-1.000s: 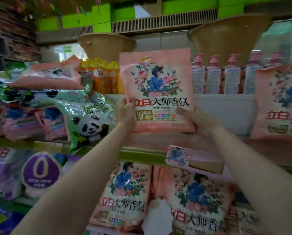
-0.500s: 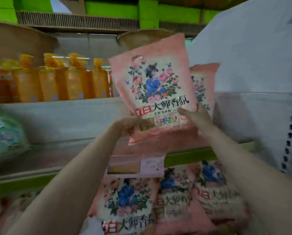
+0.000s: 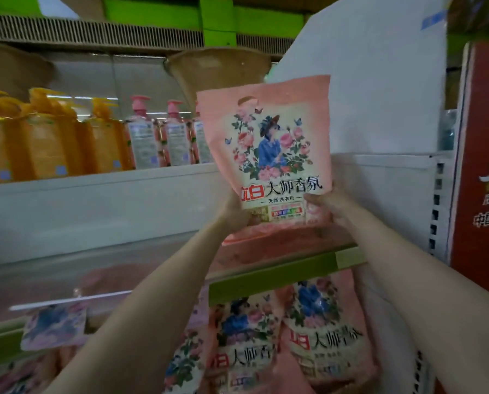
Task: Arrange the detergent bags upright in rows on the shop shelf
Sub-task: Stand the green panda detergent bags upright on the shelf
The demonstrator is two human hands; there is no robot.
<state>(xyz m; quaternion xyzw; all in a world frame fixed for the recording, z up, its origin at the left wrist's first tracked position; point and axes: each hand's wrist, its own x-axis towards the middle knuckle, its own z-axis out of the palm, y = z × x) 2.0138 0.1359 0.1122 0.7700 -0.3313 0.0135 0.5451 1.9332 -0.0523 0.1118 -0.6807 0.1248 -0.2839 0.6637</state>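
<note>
A pink detergent bag [image 3: 268,143] with a flower print stands upright at the right end of the middle shelf [image 3: 277,273], its bottom close to the shelf board. My left hand [image 3: 234,210] grips its lower left corner. My right hand [image 3: 332,207] grips its lower right corner. Both arms reach up from below. On the shelf beneath, several more pink detergent bags [image 3: 320,334] lean upright side by side.
Orange pump bottles [image 3: 47,137] and pink-capped pump bottles [image 3: 158,137] line the upper shelf at the left. A white panel [image 3: 379,95] closes the shelf's right end, with a red box [image 3: 484,166] beyond it. A pink shelf tag [image 3: 53,327] hangs at lower left.
The view has swung right and the bag has moved with my hands to the shelf's right end, now straighter. The other pink bag behind it is out of sight.
</note>
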